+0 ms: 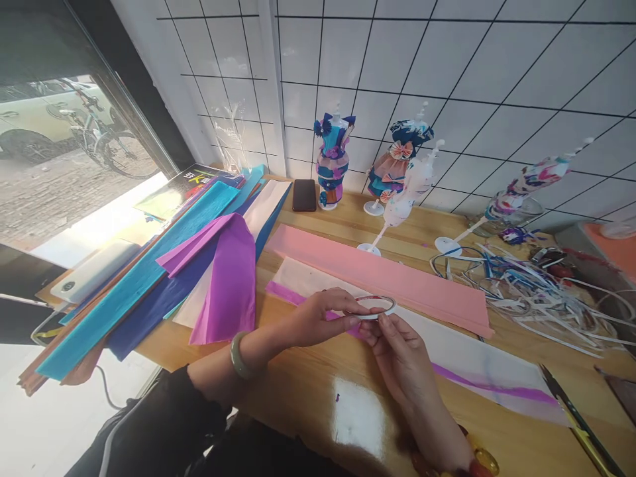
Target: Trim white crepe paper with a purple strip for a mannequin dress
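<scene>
A narrow roll of white tape (385,308) is held up over the table between both hands. My left hand (322,318), with a pale green bangle at its wrist, pinches the left side of the ring. The fingertips of my right hand (397,348) are closed at the roll's near lower edge; whether they grip a loose tape end is too small to tell. Beneath and behind the hands lie a white paper strip (467,344) with a purple strip (491,384) along its near edge, and a pink paper strip (397,271).
Blue, brown and purple paper strips (223,285) pile up at left. A phone (304,195) lies near the tiled wall. Small decorated dress forms (332,159) stand at the back. Tangled cords (536,298) and scissors or a similar long dark tool (586,424) are at right.
</scene>
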The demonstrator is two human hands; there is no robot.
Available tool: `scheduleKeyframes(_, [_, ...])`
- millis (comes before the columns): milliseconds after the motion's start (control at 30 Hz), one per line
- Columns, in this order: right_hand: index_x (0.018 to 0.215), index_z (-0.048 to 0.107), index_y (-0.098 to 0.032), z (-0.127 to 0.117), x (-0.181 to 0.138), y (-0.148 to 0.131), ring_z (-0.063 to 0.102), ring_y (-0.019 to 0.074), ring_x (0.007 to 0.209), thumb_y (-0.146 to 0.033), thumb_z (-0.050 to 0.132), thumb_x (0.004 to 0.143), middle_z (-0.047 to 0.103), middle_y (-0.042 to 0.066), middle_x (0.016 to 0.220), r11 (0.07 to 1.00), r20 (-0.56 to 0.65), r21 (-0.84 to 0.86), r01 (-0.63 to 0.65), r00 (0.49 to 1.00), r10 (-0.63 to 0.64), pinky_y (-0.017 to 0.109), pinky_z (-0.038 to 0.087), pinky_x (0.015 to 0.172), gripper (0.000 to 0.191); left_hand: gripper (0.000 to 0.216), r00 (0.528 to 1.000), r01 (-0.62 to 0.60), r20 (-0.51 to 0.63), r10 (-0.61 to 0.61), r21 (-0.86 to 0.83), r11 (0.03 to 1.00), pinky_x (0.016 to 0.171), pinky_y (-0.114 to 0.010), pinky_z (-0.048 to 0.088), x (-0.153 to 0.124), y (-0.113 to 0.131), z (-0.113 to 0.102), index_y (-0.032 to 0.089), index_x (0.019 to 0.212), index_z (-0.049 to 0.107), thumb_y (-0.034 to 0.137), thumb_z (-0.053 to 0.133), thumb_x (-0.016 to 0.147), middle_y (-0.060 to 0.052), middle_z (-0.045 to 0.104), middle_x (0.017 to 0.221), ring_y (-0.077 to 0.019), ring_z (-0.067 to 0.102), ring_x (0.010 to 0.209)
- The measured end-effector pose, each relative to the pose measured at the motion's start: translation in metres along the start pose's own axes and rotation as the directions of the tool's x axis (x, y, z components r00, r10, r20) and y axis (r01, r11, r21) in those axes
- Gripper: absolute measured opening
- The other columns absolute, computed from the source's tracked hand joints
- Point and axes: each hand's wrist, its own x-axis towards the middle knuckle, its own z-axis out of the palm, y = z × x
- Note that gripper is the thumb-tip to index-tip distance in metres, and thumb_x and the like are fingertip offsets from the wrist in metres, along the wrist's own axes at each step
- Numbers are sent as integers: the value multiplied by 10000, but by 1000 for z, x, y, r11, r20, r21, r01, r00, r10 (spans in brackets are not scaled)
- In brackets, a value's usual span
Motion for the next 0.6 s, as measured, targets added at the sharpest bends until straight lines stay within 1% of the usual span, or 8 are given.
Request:
scheduleKeyframes(67, [790,711,-213,1,0,1,598,111,696,-294,707,714,679,3,741,1000,9,16,-20,1000,20,245,495,705,111,293,1000,13,-3,-13,1,1000,846,-288,422,0,-5,1,204,1113,632,291,521,856,-74,640,923,-158,570,906])
scheduleKeyframes(167, [779,708,-214,2,1,3,587,100,682,-287,719,702,670,-4,732,999,11,29,-36,999,36,227,487,672,107,262,999,10,-35,-12,-41,999,827,-290,431,0,-10,1,182,1041,665,300,551,836,-78,638,899,-160,573,883])
scheduleKeyframes(333, [752,699,-219,2,2,6,587,110,698,-299,726,689,665,-6,733,998,30,28,-50,998,49,251,487,696,105,205,998,26,-63,-29,-45,999,809,-294,437,2,-8,-1,159,923,684,295,578,813,-76,641,865,-160,573,850])
scheduleKeyframes(433, [755,701,-213,3,2,6,588,110,696,-298,720,697,659,-4,712,998,45,23,-53,998,52,249,494,700,105,195,996,27,-79,-29,-31,999,790,-287,436,2,-6,-1,152,893,681,296,579,810,-70,635,840,-155,570,828])
scheduleKeyframes(600, [745,702,-215,5,1,5,592,114,683,-297,726,688,658,-2,699,999,33,14,-41,999,41,244,501,675,103,201,995,59,-83,-61,-27,998,787,-279,431,1,-6,0,153,869,678,319,584,805,-65,634,838,-152,570,828])
